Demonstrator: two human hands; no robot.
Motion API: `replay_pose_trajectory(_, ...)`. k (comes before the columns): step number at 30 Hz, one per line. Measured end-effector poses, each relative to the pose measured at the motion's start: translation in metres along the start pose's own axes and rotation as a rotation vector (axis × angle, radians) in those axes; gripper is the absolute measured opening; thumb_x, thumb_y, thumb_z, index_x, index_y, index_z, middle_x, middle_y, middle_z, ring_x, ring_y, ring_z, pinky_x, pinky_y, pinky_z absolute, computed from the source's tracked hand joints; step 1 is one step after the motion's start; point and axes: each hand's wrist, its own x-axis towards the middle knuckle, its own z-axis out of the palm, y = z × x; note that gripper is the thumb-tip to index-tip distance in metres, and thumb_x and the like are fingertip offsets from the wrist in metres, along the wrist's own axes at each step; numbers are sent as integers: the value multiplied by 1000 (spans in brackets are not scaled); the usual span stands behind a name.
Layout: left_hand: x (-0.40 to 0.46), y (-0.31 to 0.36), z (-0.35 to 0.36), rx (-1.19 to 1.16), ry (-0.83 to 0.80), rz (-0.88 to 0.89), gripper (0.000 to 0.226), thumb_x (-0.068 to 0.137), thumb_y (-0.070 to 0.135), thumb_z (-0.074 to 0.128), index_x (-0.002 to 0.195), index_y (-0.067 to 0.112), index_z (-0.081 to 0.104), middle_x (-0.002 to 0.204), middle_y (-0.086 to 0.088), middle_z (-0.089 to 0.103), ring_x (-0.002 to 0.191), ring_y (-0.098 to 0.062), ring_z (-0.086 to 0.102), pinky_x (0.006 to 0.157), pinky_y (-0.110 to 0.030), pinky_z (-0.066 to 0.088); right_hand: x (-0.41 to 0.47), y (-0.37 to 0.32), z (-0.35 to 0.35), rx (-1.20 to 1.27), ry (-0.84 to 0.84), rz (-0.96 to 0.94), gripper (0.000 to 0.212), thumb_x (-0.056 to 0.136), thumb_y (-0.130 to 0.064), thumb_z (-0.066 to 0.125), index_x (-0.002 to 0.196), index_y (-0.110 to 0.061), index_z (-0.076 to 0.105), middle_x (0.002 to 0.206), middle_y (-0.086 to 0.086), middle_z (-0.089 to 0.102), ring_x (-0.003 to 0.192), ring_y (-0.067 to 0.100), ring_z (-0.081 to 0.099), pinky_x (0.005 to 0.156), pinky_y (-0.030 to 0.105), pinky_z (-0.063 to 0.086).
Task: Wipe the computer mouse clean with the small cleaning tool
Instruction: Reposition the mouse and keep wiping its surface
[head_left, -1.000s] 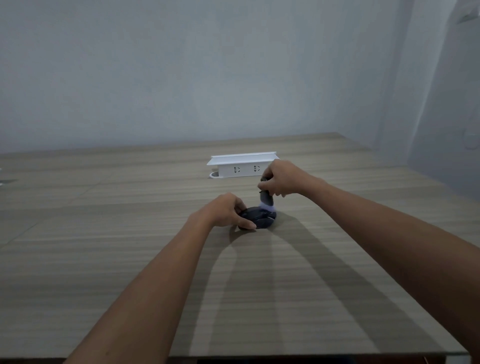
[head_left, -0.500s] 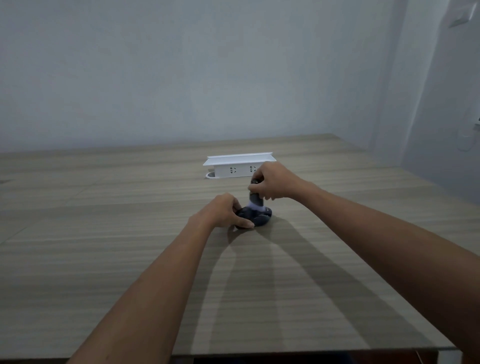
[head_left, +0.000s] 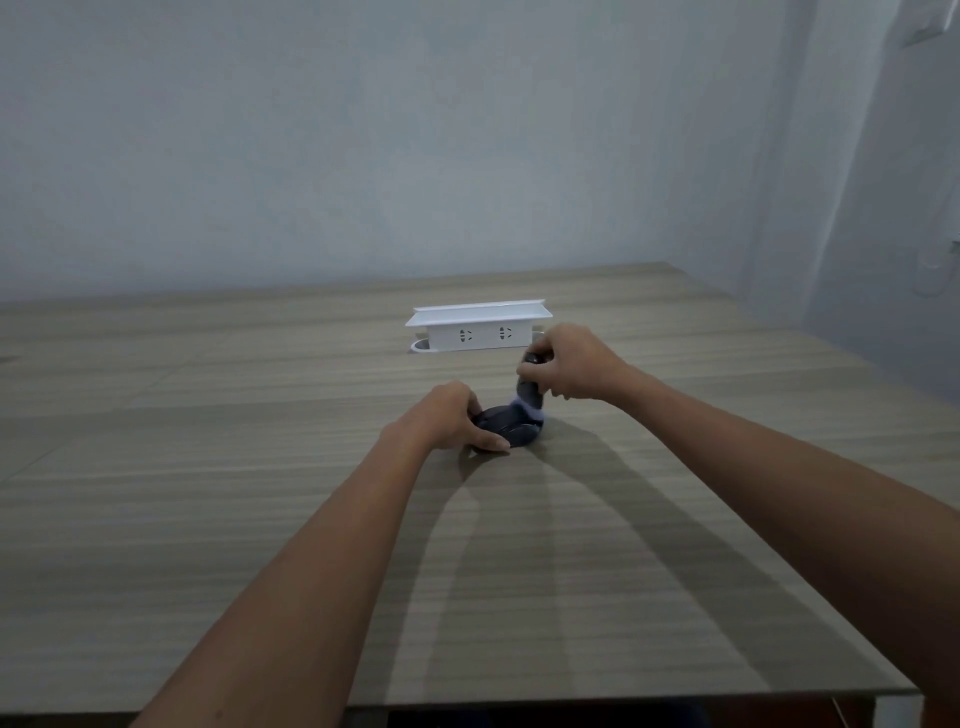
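A dark computer mouse (head_left: 511, 427) lies on the wooden table (head_left: 260, 493), a little past its middle. My left hand (head_left: 447, 418) grips the mouse's left side, thumb along its near edge. My right hand (head_left: 569, 366) is closed around a small dark cleaning tool (head_left: 529, 391) held upright. The tool's pale brush end touches the mouse's far right top. My left fingers hide part of the mouse.
A white power socket box (head_left: 478, 325) with a flat lid stands on the table just behind the hands. The table's near edge (head_left: 623, 696) runs along the bottom. Pale walls close the back and the right side.
The tool's brush end has shifted across the mouse's top, left and then back to the right. My left hand has kept its hold on the mouse. The camera has tilted a little.
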Motion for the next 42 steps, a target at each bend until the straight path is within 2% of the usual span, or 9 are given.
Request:
replay_pose_trajectory(5, -1, 0, 1, -1, 9, -7, 58, 59, 55, 86, 91, 8, 75, 89, -14, 75, 71, -21, 60, 62, -32, 44, -5, 7, -2, -13, 17, -7, 18, 84, -15, 65, 76, -2, 75, 59, 7, 67, 40, 4, 53, 39, 18, 43)
replay_pose_trajectory(9, 0, 0, 4, -16, 26, -6, 61, 56, 57, 86, 90, 7, 75, 90, -16, 75, 72, -20, 61, 63, -33, 46, -6, 12, -3, -145, 31, 9, 19, 80, -13, 65, 72, 2, 75, 67, 15, 72, 56, 19, 62, 53, 32, 49)
replay_pose_trajectory(12, -3, -1, 4, -27, 44, 2, 59, 59, 55, 86, 90, 5, 74, 83, -15, 74, 67, -18, 57, 60, -31, 43, -9, 2, 1, 47, 36, -5, 18, 84, -14, 65, 76, -3, 76, 61, 6, 69, 41, 3, 55, 41, 19, 47)
replay_pose_trajectory(16, -7, 0, 5, -50, 58, 3, 47, 64, 48, 86, 84, 8, 73, 71, -7, 67, 58, -14, 53, 52, -24, 37, -14, -5, 5, 153, -41, -33, 17, 87, -18, 66, 76, -9, 75, 59, 4, 68, 47, 12, 57, 43, 22, 48)
replay_pose_trajectory(21, -3, -4, 10, -87, 88, 5, 60, 56, 58, 86, 87, 7, 75, 77, -15, 73, 60, -16, 54, 56, -30, 40, -7, 12, -5, -115, 28, -6, 20, 84, -16, 66, 78, 0, 77, 67, 12, 72, 58, 25, 64, 54, 32, 50)
replay_pose_trajectory(26, -8, -1, 8, -121, 87, 6, 35, 64, 42, 88, 62, 18, 63, 53, 5, 58, 49, -7, 49, 43, -16, 33, -5, -17, 12, -96, -17, -141, 21, 84, -24, 67, 78, -8, 79, 63, 7, 70, 51, 13, 53, 49, 21, 38)
replay_pose_trajectory(29, -12, -1, 10, -184, 95, 14, 24, 66, 37, 88, 70, 22, 70, 68, -2, 70, 55, -8, 56, 43, -12, 38, 4, -25, 19, -124, -27, -138, 24, 82, -22, 66, 75, -2, 76, 62, 11, 69, 52, 15, 52, 54, 29, 44)
replay_pose_trajectory(34, -10, -5, 15, -185, 142, -5, 53, 59, 48, 88, 82, 3, 74, 70, -11, 72, 57, -15, 55, 55, -29, 39, 13, -34, 15, -336, -55, -124, 35, 82, -9, 61, 51, -6, 46, 51, 8, 49, 53, 25, 45, 50, 32, 36)
replay_pose_trajectory(42, -14, -3, 12, -196, 132, 3, 48, 59, 46, 89, 85, 9, 75, 66, -2, 68, 60, -15, 59, 54, -25, 40, 21, -35, 14, -297, -84, -155, 30, 85, -18, 63, 69, 7, 67, 64, 21, 65, 59, 32, 53, 54, 31, 39)
